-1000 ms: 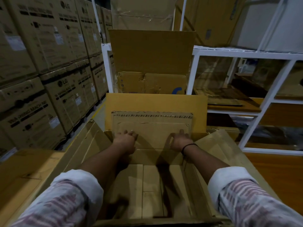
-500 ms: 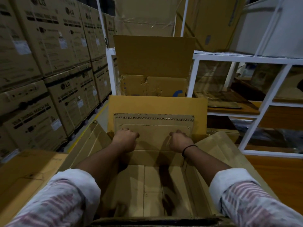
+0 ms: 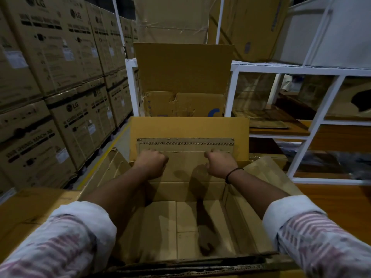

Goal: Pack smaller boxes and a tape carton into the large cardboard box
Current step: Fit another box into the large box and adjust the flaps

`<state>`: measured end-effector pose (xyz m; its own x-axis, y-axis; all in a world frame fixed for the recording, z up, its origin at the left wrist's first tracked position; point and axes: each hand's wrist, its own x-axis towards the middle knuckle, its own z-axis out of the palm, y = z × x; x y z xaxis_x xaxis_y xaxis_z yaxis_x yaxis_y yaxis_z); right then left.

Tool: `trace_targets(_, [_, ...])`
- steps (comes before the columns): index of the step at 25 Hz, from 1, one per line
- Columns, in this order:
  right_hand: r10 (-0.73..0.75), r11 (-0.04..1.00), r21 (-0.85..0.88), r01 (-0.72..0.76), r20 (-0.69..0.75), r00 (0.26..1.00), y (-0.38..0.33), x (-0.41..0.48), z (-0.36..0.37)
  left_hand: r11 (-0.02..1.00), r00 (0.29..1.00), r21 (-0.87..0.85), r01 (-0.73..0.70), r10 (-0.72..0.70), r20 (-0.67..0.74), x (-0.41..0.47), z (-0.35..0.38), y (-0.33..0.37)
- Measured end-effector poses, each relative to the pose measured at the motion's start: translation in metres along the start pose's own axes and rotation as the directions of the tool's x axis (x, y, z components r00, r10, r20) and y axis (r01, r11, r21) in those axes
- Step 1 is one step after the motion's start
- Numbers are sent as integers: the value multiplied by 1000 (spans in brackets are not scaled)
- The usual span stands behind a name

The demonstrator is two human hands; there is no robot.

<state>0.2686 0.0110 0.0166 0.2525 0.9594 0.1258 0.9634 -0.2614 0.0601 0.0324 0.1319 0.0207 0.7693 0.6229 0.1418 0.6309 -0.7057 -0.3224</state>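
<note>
Dim warehouse aisle; at its middle, directly below the camera, the large cardboard box [image 3: 188, 128], open, all four flaps folded outward, floor bare and nothing packed yet.

Against the far inner wall of the large cardboard box, a flat brown smaller box [image 3: 185, 163], standing on edge, a strip of printed tape along its top, upper part rising above the far wall and leaning on the raised far flap; lower part down inside.

On that smaller box, left hand [image 3: 151, 160] and right hand [image 3: 219, 162], well apart, one towards each end; both curled tight into fists and pressed to its face just under the taped strip; fingertips hidden behind the knuckles, so cannot tell whether hooked over a ledge or only pushing. Black band [image 3: 230, 174] on the right wrist; striped sleeves rolled to the forearm.

Judged step: seating the first item flat against the far wall, very early in the packing. Next move, probably: press it down until the bottom edge meets the floor, keep it upright and flush so the middle stays free, then let go and reach for another box or the tape carton, neither identifiable in view.

Left of the large cardboard box, stacked printed cartons [image 3: 60, 121]; beyond it, another open carton [image 3: 183, 77]; right of it, white shelving [image 3: 301, 68].
</note>
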Motion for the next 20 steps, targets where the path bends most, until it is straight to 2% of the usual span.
trace_targets(6, [2,1000,-21,-5,-134,991,6,-9,-42,1000,990,8,-26,26,-137,13,-40,-11])
trace_targets(10, [19,997,-73,-33,-185,983,16,-33,-63,983,971,-154,-95,58,-231,22,-58,9])
trace_targets(14, [73,990,-101,-97,-219,973,37,-80,-75,925,953,-355,-136,24,-301,36,-71,52])
trace_targets(20, [248,964,-37,-263,-234,940,96,-167,-77,818,934,-493,-296,140,-328,39,-103,161])
